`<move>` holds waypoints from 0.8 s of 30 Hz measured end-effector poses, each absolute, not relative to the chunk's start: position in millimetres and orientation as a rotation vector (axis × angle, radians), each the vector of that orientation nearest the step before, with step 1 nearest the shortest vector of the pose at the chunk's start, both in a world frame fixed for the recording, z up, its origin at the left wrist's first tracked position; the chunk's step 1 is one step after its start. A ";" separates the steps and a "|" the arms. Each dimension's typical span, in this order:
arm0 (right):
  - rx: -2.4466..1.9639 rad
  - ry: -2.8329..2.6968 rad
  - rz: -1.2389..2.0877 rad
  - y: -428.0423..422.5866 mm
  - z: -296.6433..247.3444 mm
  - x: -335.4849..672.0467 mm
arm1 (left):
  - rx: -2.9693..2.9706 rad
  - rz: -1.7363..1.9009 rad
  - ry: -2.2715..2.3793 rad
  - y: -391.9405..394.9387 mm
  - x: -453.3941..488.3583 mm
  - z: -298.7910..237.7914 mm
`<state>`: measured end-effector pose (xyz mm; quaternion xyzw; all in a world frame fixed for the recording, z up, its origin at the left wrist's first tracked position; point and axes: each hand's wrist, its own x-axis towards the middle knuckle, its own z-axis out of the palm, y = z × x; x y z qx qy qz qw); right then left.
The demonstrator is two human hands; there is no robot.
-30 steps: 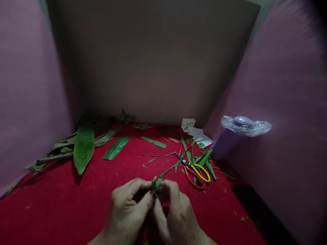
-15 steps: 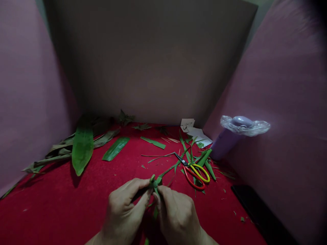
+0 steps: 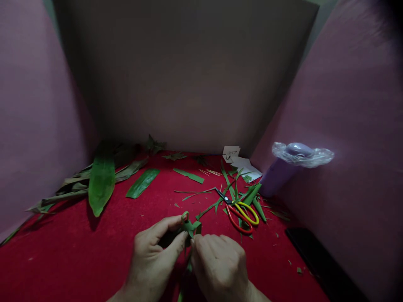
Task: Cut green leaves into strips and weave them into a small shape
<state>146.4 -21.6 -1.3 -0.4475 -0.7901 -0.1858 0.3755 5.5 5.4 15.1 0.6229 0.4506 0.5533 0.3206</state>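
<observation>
The left hand (image 3: 153,258) pinches a folded leaf strip (image 3: 190,227) between thumb and forefinger. The right hand (image 3: 219,263) is curled beside it, its fingertips closed on the same strip from the other side. The two hands touch, low in the middle of the view and just above the red table (image 3: 78,256). The strip's small loop and its folded end stick up between them, and a loose tail hangs below the hands.

The strip looks thin and stiff, so a hard crease or a sideways tug could split it along the grain. If either pinch slackens, the folds may spring open.

Red and yellow scissors (image 3: 241,213) lie near the right hand among cut green slivers (image 3: 248,195), their blades pointing away from it. A careless sweep of that hand could catch them or scatter the slivers.

Further off to the left lie a broad green leaf (image 3: 101,183) and a shorter leaf piece (image 3: 143,183), with dry leaves (image 3: 72,184) beside them. To the right, a purple bottle (image 3: 277,176) wrapped in clear plastic leans by the wall. White paper scraps (image 3: 242,162) lie at the back.
</observation>
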 end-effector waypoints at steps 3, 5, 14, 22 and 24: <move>-1.158 -2.011 -0.454 -22.0 -2.0 148.1 | 1.568 1.427 1.205 5.2 5.3 16.0; -1.154 -2.016 -0.456 -22.2 -2.4 147.8 | 1.565 1.403 1.218 5.7 5.1 15.7; -1.047 -1.999 -0.296 -24.9 2.2 146.8 | 1.964 1.529 0.985 4.4 -5.6 15.0; -0.916 -1.575 0.812 -29.9 11.7 143.8 | 2.512 1.586 0.745 -2.1 -16.9 27.1; -0.826 -1.378 1.149 -28.9 10.4 140.9 | 2.630 1.559 0.705 -2.0 -18.3 29.0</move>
